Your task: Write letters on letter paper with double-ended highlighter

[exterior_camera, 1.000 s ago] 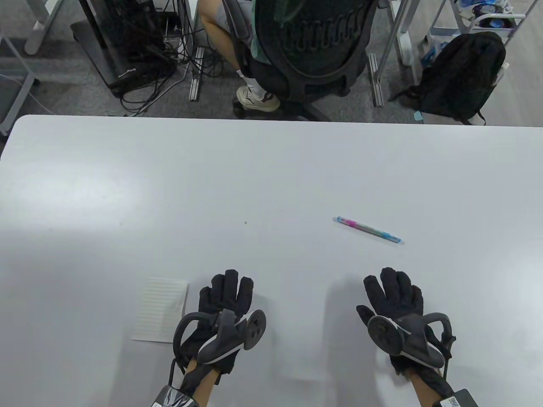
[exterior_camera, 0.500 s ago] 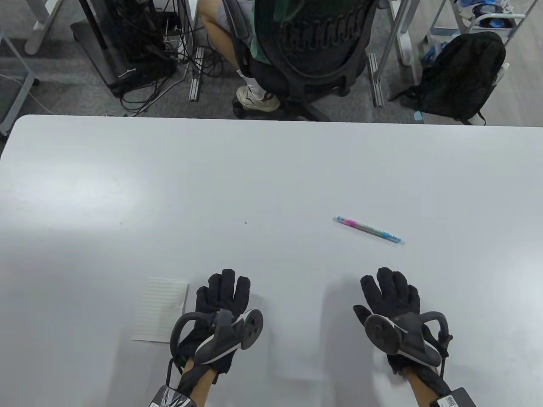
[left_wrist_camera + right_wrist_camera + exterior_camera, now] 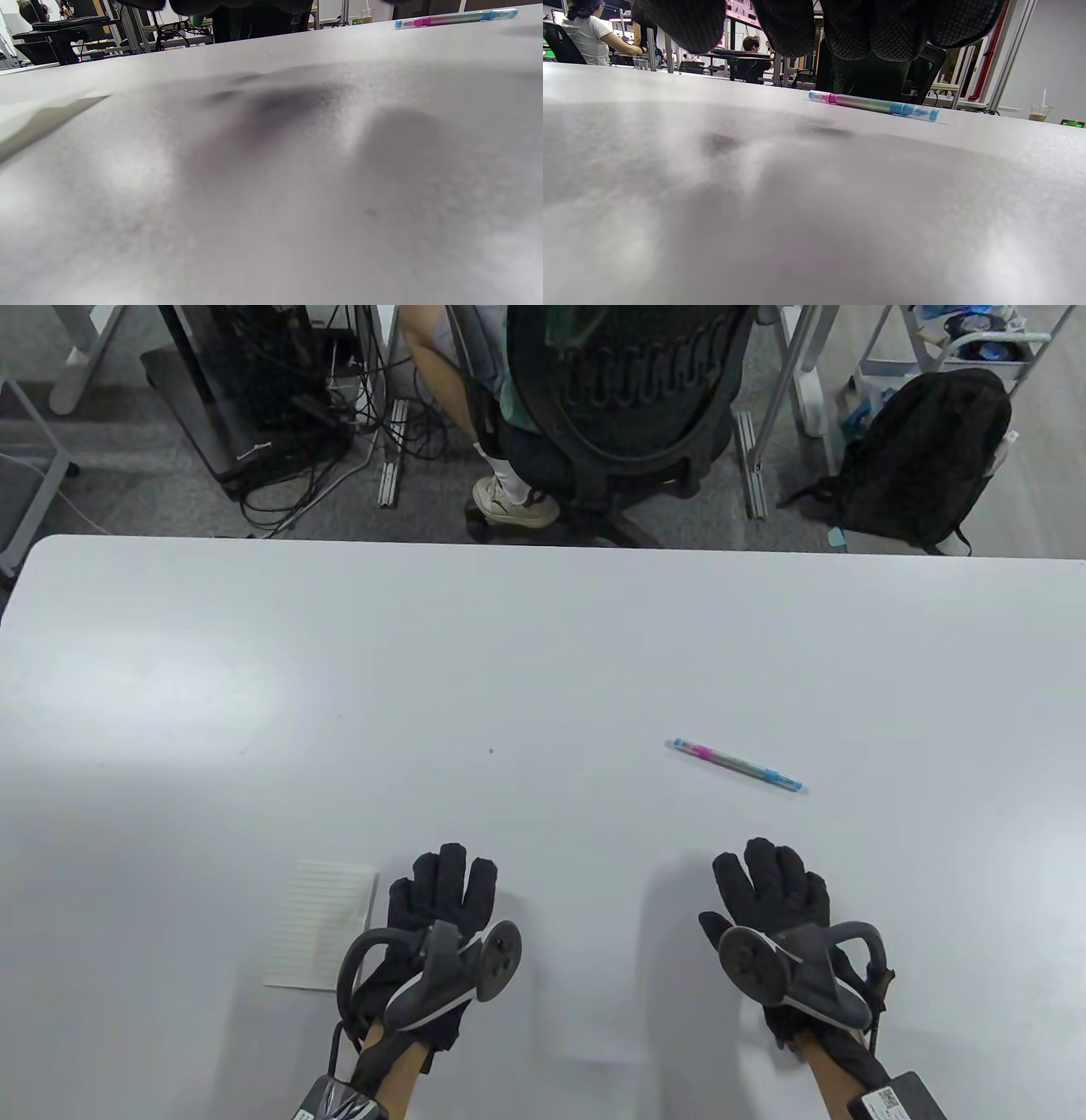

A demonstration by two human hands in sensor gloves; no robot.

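Fingers [image 3: 441,878] flat beside lined paper [image 3: 321,923].

Illumination is bright and diffuse from overhead: the table [image 3: 543,645] shows a broad soft glare patch at its left in the table view, and each hand casts a pale, soft-edged shadow beside itself. The table view is sharp, with the table's far edge bowed by wide-angle distortion. Both wrist views are blurred and grainy across the near surface with dark shadow blotches; only the highlighter [image 3: 874,105] and background are reasonably focused.
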